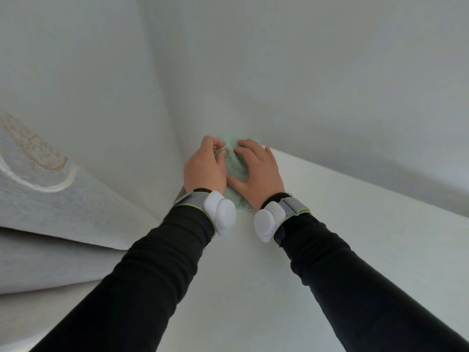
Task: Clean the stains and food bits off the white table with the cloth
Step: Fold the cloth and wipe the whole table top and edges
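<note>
At the white surface's (330, 224) far corner, hemmed by two walls (330, 85), the left hand (205, 166) pinches the mint-green cloth (237, 168) while the right hand (258, 171) presses it flat-fingered; a grey patterned rug (50, 199) lies left.

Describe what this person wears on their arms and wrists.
Long black sleeves, bunched in folds, cover the left arm and right arm to the wrists. Each wrist carries a grey strap edged in lime green with a rounded white pod: left pod, right pod. The left hand and right hand are ungloved.
</note>
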Demonstrator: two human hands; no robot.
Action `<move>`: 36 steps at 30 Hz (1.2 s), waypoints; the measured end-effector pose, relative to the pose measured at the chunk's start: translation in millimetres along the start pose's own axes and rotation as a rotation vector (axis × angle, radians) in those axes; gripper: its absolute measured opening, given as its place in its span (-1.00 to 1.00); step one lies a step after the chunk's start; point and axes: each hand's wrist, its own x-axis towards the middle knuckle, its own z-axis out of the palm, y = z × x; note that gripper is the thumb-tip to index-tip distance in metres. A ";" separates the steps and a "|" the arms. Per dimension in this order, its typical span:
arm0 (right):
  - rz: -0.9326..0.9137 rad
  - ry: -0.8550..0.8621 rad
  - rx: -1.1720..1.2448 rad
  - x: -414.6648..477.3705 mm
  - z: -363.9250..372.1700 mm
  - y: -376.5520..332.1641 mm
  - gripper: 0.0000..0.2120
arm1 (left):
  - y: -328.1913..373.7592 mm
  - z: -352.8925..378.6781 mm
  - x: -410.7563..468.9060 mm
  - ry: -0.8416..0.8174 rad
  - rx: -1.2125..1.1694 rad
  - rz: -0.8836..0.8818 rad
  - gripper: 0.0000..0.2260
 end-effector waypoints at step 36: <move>0.188 -0.166 -0.337 -6.4 -73.8 78.9 -0.55 | 66.3 92.0 -40.3 -0.172 0.262 0.245 -0.61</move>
